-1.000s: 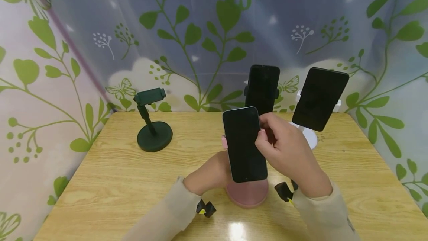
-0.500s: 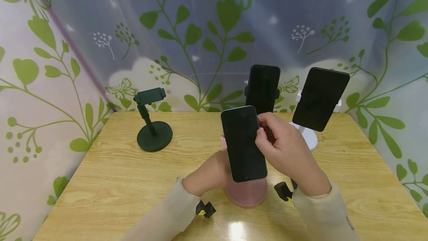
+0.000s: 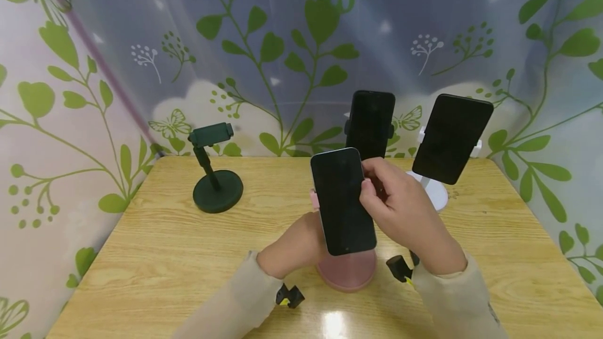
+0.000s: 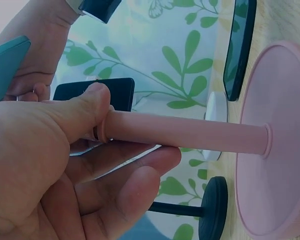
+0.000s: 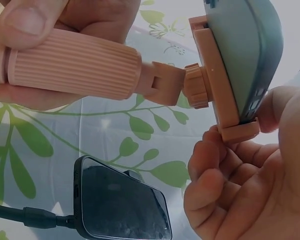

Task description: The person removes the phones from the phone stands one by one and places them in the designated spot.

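Note:
A phone with a dark screen (image 3: 344, 203) sits in the clamp (image 5: 217, 75) of a pink phone stand, tilted up above its round base (image 3: 348, 273). My left hand (image 4: 55, 145) grips the stand's post (image 4: 190, 131), thumb on one side and fingers on the other; in the head view the phone hides most of this hand (image 3: 297, 242). With thumb and fingers, my right hand (image 3: 405, 208) pinches the clamp at the phone's right edge. In the right wrist view, the fingers of that hand (image 5: 260, 170) lie at the clamp's end lip.
Behind stand a black phone (image 3: 369, 124) in a dark holder and another phone (image 3: 452, 140) on a white stand (image 3: 438, 196). A dark green stand (image 3: 218, 192) holding no phone is at the back left. Patterned curtain (image 3: 292, 41) borders the wooden table (image 3: 165, 266).
The phone and its pink stand have shifted very slightly left and away from me. Both hands keep their holds and have hardly moved.

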{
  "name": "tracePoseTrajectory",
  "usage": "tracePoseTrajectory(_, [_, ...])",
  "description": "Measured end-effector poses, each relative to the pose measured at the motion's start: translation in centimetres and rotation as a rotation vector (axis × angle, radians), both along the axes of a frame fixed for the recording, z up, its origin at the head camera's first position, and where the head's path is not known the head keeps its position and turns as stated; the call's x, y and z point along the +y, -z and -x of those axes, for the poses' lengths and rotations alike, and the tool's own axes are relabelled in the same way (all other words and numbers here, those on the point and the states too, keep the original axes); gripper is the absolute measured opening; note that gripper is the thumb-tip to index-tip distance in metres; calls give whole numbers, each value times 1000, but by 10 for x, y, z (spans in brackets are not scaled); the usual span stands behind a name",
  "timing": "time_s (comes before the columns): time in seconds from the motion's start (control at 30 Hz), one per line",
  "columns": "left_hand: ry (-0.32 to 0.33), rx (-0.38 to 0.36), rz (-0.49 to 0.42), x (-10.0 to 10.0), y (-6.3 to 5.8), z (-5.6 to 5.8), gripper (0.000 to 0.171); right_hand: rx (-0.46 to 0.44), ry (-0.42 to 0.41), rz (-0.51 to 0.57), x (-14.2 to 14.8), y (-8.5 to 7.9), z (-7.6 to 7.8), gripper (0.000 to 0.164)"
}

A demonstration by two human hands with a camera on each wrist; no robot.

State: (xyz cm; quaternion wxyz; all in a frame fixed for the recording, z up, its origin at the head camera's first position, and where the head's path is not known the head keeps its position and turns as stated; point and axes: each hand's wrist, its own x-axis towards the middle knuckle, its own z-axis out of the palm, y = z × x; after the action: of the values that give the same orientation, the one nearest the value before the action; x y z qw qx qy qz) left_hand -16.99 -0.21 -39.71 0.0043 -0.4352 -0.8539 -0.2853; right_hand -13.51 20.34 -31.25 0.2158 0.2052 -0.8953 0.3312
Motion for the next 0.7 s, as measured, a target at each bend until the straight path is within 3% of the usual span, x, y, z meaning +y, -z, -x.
tracePoseTrajectory(0.13, [-22, -11, 28, 0, -4, -2, 33, 1, -16, -2, -1, -2, 0, 15])
tracePoseTrajectory(0.2, [-45, -53, 41, 0, -7, -3, 37, 2, -26, -3, -1, -3, 0, 16])
tracePoseTrajectory(0.53, [-12, 46, -50, -6, -4, 1, 30, 35, -15, -36, -3, -5, -1, 13])
tracePoseTrajectory(0.7, [-56, -4, -22, -4, -2, 4, 25, 27, -12, -9, -5, -1, 3, 15])
